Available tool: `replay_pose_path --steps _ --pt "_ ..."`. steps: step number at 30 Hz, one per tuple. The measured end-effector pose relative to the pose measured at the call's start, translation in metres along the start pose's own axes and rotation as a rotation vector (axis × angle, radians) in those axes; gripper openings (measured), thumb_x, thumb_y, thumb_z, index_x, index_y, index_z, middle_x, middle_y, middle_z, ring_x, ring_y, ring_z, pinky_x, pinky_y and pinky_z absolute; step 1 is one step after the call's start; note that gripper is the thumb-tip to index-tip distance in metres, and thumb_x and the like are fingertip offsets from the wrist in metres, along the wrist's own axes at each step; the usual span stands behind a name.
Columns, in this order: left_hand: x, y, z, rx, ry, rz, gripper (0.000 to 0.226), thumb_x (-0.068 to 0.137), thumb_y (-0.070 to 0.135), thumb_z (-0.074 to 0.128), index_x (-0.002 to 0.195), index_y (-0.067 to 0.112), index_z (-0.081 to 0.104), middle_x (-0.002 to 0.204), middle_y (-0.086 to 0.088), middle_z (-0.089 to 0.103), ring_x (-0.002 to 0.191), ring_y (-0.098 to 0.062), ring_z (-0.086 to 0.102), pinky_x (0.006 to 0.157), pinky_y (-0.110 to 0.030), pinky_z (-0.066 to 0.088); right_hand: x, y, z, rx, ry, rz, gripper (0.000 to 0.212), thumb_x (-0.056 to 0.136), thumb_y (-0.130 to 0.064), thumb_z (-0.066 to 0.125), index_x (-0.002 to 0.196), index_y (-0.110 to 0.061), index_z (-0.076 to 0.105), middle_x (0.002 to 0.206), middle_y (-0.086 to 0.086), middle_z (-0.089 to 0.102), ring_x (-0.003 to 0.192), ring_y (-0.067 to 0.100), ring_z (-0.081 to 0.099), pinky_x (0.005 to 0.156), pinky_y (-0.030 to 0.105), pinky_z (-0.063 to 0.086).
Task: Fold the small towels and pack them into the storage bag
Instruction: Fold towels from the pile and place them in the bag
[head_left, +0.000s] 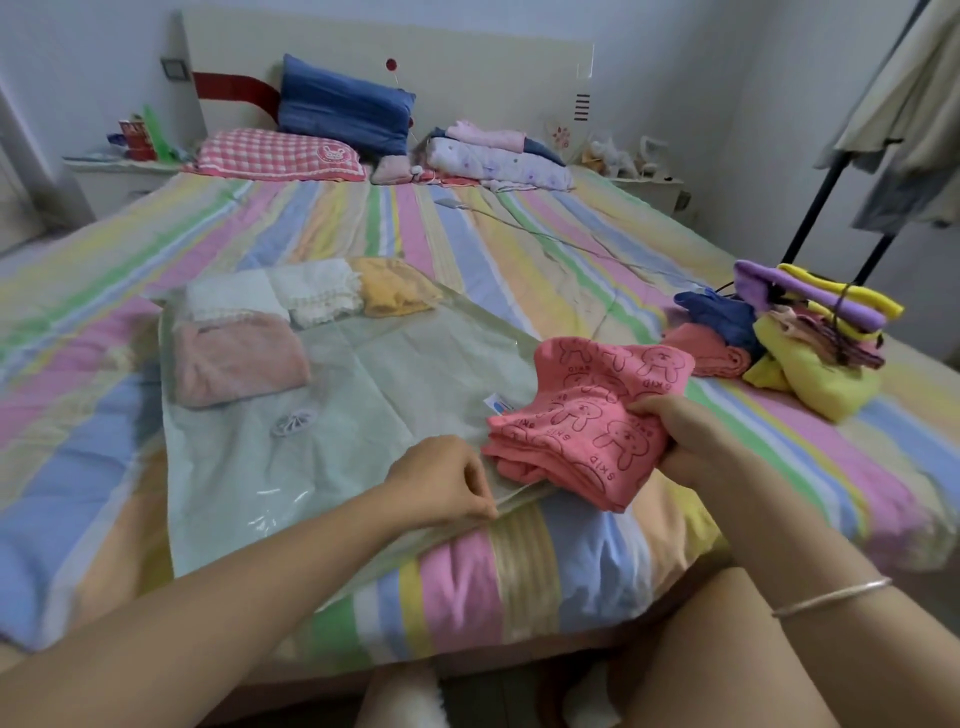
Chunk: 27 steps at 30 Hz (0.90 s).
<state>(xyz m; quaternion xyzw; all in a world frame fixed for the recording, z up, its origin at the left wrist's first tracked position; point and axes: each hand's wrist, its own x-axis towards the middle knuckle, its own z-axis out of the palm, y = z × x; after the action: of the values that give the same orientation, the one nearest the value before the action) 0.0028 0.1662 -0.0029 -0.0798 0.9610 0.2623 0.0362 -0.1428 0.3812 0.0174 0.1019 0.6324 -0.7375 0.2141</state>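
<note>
A clear storage bag (363, 395) lies flat on the striped bed. Inside it, at the far end, lie a pink towel (236, 361), two white towels (317, 291) and a yellow one (389, 291). My left hand (441, 480) pinches the bag's near edge at its opening. My right hand (680, 436) grips a folded coral towel (587, 415) with a rabbit print, held just over the bag's near right corner. A pile of loose towels (795, 338), in purple, yellow, blue and coral, lies at the bed's right edge.
Pillows (343, 109) and folded bedding (498, 156) sit at the headboard. A thin cable (571, 244) runs across the bedspread toward the towel pile. A clothes rack with hanging garments (893, 119) stands right of the bed, a nightstand (119, 171) on the left.
</note>
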Motion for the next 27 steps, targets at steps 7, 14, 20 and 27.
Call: replay_pose_path --steps 7,14,20,27 --pt "-0.001 -0.02 -0.014 -0.246 0.035 -0.092 0.019 0.082 0.007 0.066 0.084 0.021 0.054 0.073 -0.002 0.068 0.06 -0.01 0.058 0.056 -0.024 0.046 -0.026 -0.018 -0.012 0.072 -0.127 -0.075 0.018 0.091 -0.002 0.047 0.102 -0.009 0.059 0.067 0.007 0.071 0.055 0.017 0.068 0.057 0.031 0.06" --pt "-0.005 -0.02 -0.037 -0.468 -0.022 -0.041 0.031 0.085 -0.009 0.061 0.059 0.007 0.068 0.051 0.011 0.065 0.048 0.0 0.06 0.05 -0.014 0.049 -0.078 -0.029 -0.006 0.064 -0.717 -0.108 0.062 0.028 -0.016 0.091 0.086 -0.002 0.075 0.084 0.02 0.071 0.076 0.03 0.071 0.065 0.041 0.059" --pt "-0.01 -0.027 -0.074 -0.695 0.022 0.054 0.028 0.072 0.001 0.064 0.097 0.012 0.07 0.093 -0.005 0.069 0.081 -0.01 0.06 0.069 -0.022 0.049 -0.049 0.015 0.047 -0.341 -0.564 0.0 0.021 0.08 0.004 0.06 0.095 -0.005 0.071 0.094 0.018 0.072 0.082 0.028 0.07 0.077 0.038 0.059" --pt "-0.01 -0.036 -0.081 -0.272 0.206 0.212 0.047 0.087 0.002 0.058 0.123 0.031 0.064 0.108 0.018 0.067 0.076 0.001 0.058 0.068 -0.014 0.048 0.002 0.066 0.078 -0.953 -0.138 -0.271 0.017 0.078 -0.015 0.064 0.094 -0.013 0.059 0.085 0.008 0.067 0.087 0.027 0.066 0.072 0.033 0.053"
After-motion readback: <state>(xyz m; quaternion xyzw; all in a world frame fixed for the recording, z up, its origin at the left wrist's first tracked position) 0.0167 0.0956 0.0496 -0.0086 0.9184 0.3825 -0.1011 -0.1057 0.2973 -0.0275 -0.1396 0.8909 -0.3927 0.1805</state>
